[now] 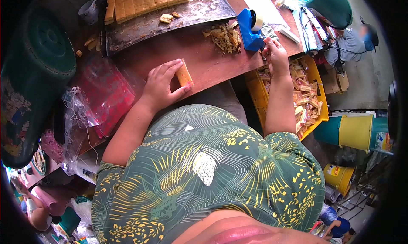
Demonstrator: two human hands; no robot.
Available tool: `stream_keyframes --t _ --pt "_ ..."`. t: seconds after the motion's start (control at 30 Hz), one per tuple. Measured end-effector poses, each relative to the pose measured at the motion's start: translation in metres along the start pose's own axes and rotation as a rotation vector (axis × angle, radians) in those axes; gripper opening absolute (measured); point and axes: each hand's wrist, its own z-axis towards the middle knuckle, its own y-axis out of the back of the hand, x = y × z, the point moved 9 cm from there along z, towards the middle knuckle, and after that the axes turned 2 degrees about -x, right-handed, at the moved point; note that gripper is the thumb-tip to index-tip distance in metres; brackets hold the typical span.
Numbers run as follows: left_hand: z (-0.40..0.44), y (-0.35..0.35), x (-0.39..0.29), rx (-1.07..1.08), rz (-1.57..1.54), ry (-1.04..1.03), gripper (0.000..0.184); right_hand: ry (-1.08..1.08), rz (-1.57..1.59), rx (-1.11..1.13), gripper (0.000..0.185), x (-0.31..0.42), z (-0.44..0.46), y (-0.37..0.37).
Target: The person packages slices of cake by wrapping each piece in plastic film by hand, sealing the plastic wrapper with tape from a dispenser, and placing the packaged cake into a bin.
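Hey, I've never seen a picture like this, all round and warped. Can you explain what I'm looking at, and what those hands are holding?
There's no robot here, just a person's two bare hands. The single picture comes from a camera worn on the head, looking forward and down, so the patterned shirt fills the lower middle. On the brown table lies a dark tray with cake cut into strips, and beside it a pile of crumbs. The left hand holds a small bar between thumb and fingers. The right hand is at the blue tape dispenser; whether it pinches tape is too small to tell. Below that hand, a yellow crate holds many small bars.
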Motion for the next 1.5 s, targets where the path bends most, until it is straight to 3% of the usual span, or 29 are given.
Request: stream_keyframes --t 0.53,1.5 --pt "0.000 0.000 0.001 -0.010 -0.002 0.003 0.072 -0.053 -0.278 -0.068 0.021 -0.011 0.005 0.010" --pt "-0.001 -0.003 0.004 -0.006 -0.003 0.008 0.073 0.002 -0.210 -0.035 0.018 -0.015 -0.008 0.006"
